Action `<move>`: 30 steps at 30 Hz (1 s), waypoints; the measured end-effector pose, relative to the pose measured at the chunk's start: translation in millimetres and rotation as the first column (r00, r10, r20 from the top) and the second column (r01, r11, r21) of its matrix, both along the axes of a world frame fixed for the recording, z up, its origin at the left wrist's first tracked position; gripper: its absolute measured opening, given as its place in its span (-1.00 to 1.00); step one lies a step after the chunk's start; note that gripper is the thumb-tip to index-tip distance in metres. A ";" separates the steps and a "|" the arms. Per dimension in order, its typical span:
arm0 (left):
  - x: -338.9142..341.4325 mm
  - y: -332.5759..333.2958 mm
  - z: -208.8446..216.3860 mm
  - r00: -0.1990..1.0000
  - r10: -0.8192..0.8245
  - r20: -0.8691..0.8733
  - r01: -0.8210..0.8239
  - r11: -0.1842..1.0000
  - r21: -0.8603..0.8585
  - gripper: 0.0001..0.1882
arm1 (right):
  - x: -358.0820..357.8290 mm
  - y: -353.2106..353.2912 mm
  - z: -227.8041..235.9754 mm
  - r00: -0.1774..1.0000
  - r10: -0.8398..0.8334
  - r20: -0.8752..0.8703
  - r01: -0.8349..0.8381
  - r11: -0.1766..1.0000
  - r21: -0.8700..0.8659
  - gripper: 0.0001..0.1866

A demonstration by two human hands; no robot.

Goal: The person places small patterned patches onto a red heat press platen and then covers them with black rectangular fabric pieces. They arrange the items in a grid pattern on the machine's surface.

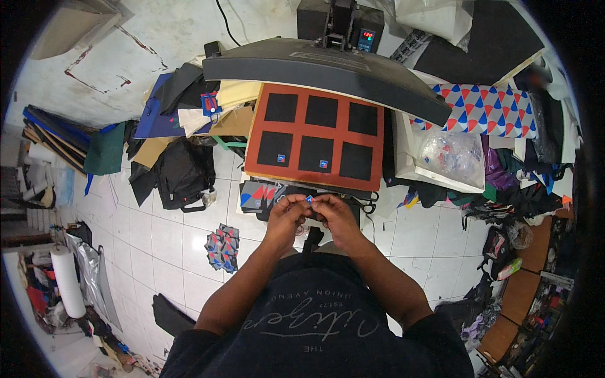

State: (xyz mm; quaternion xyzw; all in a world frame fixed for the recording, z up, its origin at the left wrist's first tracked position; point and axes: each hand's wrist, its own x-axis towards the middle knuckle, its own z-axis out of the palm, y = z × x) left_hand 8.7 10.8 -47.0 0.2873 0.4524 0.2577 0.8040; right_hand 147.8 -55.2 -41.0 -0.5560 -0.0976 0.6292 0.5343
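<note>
My left hand (pixel 287 215) and my right hand (pixel 337 218) meet in front of the heat press, both closed in a pinch on one small blue label (pixel 309 198). Just beyond them lies the press's reddish-brown pad (pixel 297 140), with several black fabric squares (pixel 355 159) laid out in two rows. Two squares in the near row carry a small blue label each: the near-left label (pixel 281 158) and the near-middle label (pixel 323 164). Over the far edge of the pad hangs the raised dark upper plate (pixel 321 68).
Right of the pad stands a white box (pixel 441 179) holding a clear plastic bag (pixel 450 154). Patterned sheets (pixel 485 110) lie behind it. To the left, a black backpack (pixel 185 173) and a patterned bundle (pixel 222 248) rest on the tiled floor. A lit controller (pixel 365 40) sits behind the press.
</note>
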 end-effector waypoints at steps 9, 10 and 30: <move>0.1 2.5 1.4 0.997 -0.051 -0.064 0.051 0.999 -0.008 -0.88 | 11.7 -7.3 -10.1 0.827 0.029 0.561 -0.157 0.971 0.182 -0.85; 0.0 1.5 0.0 0.996 -0.057 -0.064 0.056 0.998 -0.011 -0.88 | 14.5 -5.5 -9.2 0.792 0.042 0.609 -0.191 0.965 0.182 -0.85; -8.5 -9.1 -12.8 0.990 -0.076 -0.122 0.061 0.991 -0.116 -0.84 | 125.5 11.3 -15.5 0.412 0.307 0.858 -0.307 0.933 -0.186 -0.78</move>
